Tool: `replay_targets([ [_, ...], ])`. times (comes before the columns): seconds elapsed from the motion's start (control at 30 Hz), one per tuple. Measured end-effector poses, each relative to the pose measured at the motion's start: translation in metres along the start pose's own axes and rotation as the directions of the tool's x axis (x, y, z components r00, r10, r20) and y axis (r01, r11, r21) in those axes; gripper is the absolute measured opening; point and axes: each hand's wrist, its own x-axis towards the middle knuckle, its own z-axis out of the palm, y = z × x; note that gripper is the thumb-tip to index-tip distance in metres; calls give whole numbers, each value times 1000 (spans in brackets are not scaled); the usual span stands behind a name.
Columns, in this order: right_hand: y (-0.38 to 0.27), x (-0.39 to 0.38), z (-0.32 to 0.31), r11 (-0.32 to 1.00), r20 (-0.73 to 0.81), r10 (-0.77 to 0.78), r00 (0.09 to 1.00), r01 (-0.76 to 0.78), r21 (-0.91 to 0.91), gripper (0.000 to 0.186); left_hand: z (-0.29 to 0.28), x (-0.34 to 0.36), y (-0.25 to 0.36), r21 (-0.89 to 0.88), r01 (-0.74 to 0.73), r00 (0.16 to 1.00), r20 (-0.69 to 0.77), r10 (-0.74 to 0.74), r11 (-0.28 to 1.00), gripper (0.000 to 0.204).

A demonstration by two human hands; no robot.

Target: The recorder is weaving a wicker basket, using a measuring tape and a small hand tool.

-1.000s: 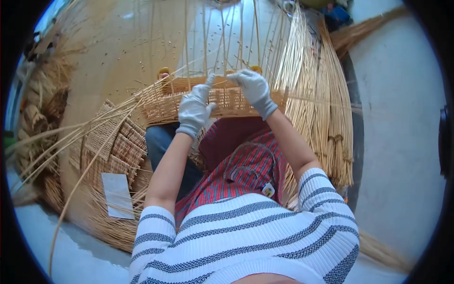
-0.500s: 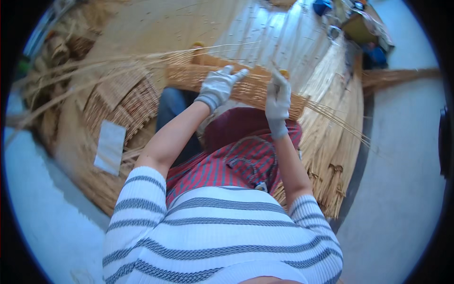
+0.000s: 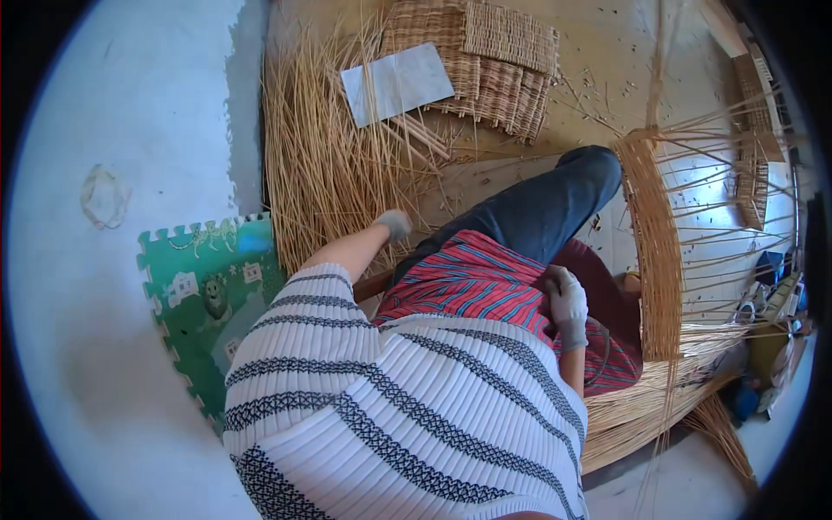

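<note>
My left hand (image 3: pixel 395 225), in a pale glove, reaches down at the edge of a spread of long thin wicker strands (image 3: pixel 316 173). Its fingers are mostly hidden from view. My right hand (image 3: pixel 568 303), gloved too, lies against the red striped apron (image 3: pixel 472 282) on my lap. Its fingers are curled in, and whatever may be in them is hidden. Off to the right, apart from both hands, a curved woven wicker strip (image 3: pixel 654 251) stands by my knee with loose strands fanning out to the right.
Several woven wicker panels (image 3: pixel 511 74) lie beyond my leg, with a white sheet (image 3: pixel 399 82) beside them. A green foam mat (image 3: pixel 217 303) is at left. More long strands (image 3: pixel 620 425) lie at lower right, and another woven piece (image 3: pixel 752 147) stands at far right.
The view has turned left. Both hands have come off the woven wicker piece: the left is now down by the loose strands, the right on my lap.
</note>
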Motion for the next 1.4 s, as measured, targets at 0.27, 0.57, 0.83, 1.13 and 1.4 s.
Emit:
replay_targets([
  [0.27, 16, 11, 27, 976, 87, 200, 976, -190, -107, 26, 26, -6, 36, -756, 389, 826, 32, -562, 527, 32],
  [0.57, 6, 17, 29, 958, 127, 261, 957, -240, -159, 28, 17, 14, 4, -882, 348, 697, 16, -717, 319, 33],
  [0.83, 36, 10, 37, 971, 88, 220, 971, -210, -109, 31, -28, 25, 40, -821, 468, 679, 98, -727, 326, 54],
  [1.13, 36, 7, 42, 981, 82, 192, 978, -190, -33, 38, 20, 49, -8, -841, 451, 764, 190, -617, 299, 42],
  [1.4, 22, 8, 35, 961, 136, 276, 952, -278, -6, 39, -72, -55, -12, -823, 543, 49, 231, -972, -168, 31],
])
